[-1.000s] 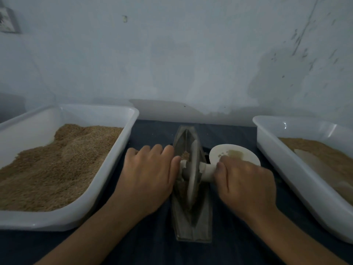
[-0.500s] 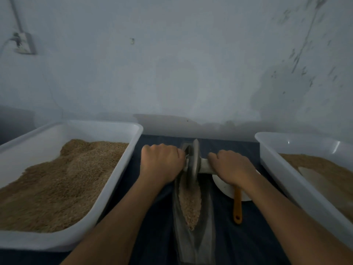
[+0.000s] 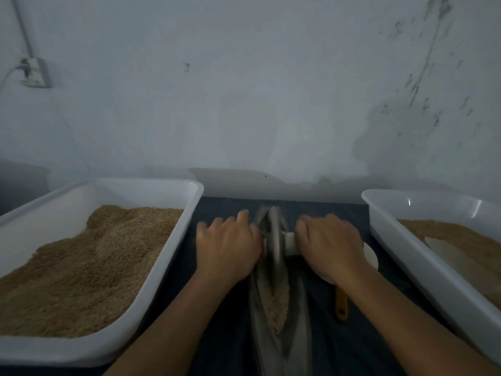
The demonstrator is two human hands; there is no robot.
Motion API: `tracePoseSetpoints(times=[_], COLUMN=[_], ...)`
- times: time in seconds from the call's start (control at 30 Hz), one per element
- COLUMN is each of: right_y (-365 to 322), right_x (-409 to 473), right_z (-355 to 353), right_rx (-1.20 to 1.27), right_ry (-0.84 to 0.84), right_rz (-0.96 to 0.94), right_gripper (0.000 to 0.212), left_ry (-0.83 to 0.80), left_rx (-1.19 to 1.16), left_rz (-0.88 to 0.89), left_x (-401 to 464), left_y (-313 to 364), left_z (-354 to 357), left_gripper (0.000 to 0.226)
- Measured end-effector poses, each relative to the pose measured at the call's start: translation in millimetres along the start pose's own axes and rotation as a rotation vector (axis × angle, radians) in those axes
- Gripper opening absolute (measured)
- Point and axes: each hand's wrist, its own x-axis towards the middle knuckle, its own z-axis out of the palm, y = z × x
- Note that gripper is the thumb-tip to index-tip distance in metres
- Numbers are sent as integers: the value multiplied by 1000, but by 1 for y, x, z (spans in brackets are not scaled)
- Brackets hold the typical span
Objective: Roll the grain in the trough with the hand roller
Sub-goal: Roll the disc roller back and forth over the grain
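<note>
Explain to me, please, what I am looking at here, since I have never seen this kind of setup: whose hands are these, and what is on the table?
There is no machine here. A person wears a camera on the head, so the picture looks forward and down at their own hands. The left hand and right hand each grip one end of the white handle of a hand roller, a disc standing on edge in a narrow trough. Brown grain lies in the trough nearer the person. The trough sits on a dark cloth. On either side stands a white tray of grain, left tray and right tray. By the right wrist lies an orange handle.
</note>
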Motion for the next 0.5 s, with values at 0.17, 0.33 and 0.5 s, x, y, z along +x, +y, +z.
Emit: tracePoseSetpoints(times=[0.17,0.33,0.5], right_y=[11,-4,-14], right_x=[52,-8,-89], right_z=[20,-10,-47], right_rx=[112,-19,76], right_ry=[-46,-33,104], right_rz=[164,-5,-28], right_gripper=[39,37,45], left_ry=[-168,-31,62], left_rx=[-55,47,-202], left_rz=[-116,92,171], left_x=[56,-7,-80], left_y=[2,-6,-16], left_z=[11,-6,-32], left_gripper=[31,42,62])
